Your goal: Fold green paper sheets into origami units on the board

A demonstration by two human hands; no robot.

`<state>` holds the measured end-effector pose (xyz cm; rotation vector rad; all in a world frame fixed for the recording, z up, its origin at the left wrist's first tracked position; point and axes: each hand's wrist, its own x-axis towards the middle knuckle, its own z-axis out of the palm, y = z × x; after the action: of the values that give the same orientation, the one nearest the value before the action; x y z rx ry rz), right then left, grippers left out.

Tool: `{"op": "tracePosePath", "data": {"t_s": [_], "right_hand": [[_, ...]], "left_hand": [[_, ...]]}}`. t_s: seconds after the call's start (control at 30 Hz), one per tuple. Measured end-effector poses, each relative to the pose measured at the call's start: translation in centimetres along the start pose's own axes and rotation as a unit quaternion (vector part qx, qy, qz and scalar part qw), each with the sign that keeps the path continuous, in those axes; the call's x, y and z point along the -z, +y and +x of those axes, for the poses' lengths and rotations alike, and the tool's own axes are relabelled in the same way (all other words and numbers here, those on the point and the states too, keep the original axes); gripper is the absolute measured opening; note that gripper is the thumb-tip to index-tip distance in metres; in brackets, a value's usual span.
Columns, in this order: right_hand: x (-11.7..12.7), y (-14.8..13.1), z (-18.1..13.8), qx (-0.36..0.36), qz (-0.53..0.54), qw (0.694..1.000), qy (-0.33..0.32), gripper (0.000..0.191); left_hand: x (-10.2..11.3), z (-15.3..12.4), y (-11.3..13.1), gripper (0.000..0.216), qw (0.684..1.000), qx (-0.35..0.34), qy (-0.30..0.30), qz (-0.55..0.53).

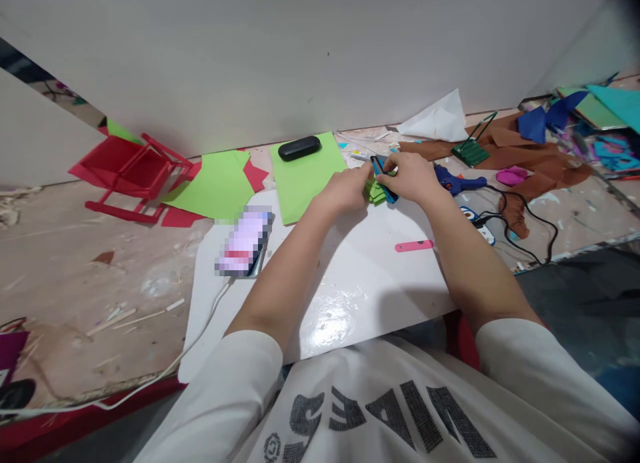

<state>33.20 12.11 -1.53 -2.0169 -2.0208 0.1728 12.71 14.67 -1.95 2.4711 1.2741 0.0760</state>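
Observation:
My left hand (344, 191) is closed, pinching a small stack of folded green paper (374, 193) over the far edge of a glossy white board (350, 283). My right hand (410, 176) is curled around blue-handled scissors (384, 179), whose blades sit at the green paper. The two hands meet at the paper, just beyond a green sheet (305, 176).
A phone (245, 243) with a white cable lies on the board's left part, a pink strip (414, 245) to the right. A black case (299, 147) rests on the green sheet. A blue glue gun (457, 181) with black cord, brown paper scraps and a red frame (130, 176) lie around.

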Motion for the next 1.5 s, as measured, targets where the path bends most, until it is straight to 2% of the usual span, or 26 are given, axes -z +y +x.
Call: {"op": "tracePosePath", "data": {"t_s": [0.1, 0.27, 0.4, 0.47, 0.57, 0.6, 0.73, 0.8, 0.87, 0.97, 1.07, 1.13, 1.3, 1.5], "right_hand": [[0.0, -0.1, 0.0, -0.008, -0.012, 1.0, -0.007, 0.026], [-0.5, 0.7, 0.5, -0.012, -0.016, 1.0, -0.007, 0.03], [-0.9, 1.8, 1.0, -0.019, -0.005, 1.0, 0.004, 0.028], [-1.0, 2.2, 1.1, -0.021, -0.002, 1.0, 0.012, 0.028], [-1.0, 2.4, 1.3, -0.008, 0.009, 1.0, 0.026, 0.037], [-1.0, 2.3, 1.3, 0.0, 0.014, 0.999, 0.037, 0.039], [-0.7, 1.4, 1.1, 0.059, 0.04, 0.992, 0.105, 0.034], [-0.7, 0.3, 0.6, 0.108, 0.055, 0.984, 0.127, 0.032], [-1.0, -1.2, -0.3, 0.156, 0.058, 0.979, 0.12, 0.032], [-2.2, -4.1, -2.0, 0.219, 0.024, 0.974, 0.056, 0.031], [-4.0, -6.5, -3.5, 0.274, -0.04, 0.961, -0.012, 0.028], [-5.1, -7.2, -4.0, 0.298, -0.072, 0.951, -0.031, 0.027], [-5.8, -7.0, -3.5, 0.276, -0.099, 0.956, -0.029, 0.031], [-5.7, -5.9, -2.8, 0.257, -0.056, 0.965, -0.001, 0.036]], "left_hand": [[-0.4, 0.5, 0.6, 0.045, 0.999, -0.001, 0.014, 0.031], [-2.3, 1.4, 1.2, 0.034, 0.999, -0.002, 0.048, 0.002], [-3.6, 2.2, 1.6, 0.037, 0.998, 0.004, 0.068, -0.013], [-3.5, 2.4, 1.3, 0.048, 0.997, -0.018, 0.069, -0.011], [-1.1, 1.7, -0.4, 0.083, 0.993, -0.089, 0.072, -0.014], [0.3, 1.0, -1.1, 0.086, 0.991, -0.097, 0.09, -0.025], [5.9, -4.3, -3.5, 0.072, 0.974, -0.061, 0.218, -0.023], [6.8, -7.8, -4.2, 0.061, 0.97, -0.007, 0.244, 0.005], [5.9, -11.1, -4.6, 0.055, 0.969, 0.046, 0.239, 0.034], [2.2, -14.2, -5.4, 0.051, 0.974, 0.114, 0.194, 0.034], [-1.2, -14.4, -6.6, 0.04, 0.973, 0.166, 0.157, 0.043], [-2.3, -13.8, -7.4, 0.035, 0.971, 0.18, 0.147, 0.048], [-2.1, -12.7, -9.3, 0.02, 0.971, 0.179, 0.153, 0.032], [-1.7, -12.5, -10.7, 0.007, 0.972, 0.168, 0.163, -0.009]]}}
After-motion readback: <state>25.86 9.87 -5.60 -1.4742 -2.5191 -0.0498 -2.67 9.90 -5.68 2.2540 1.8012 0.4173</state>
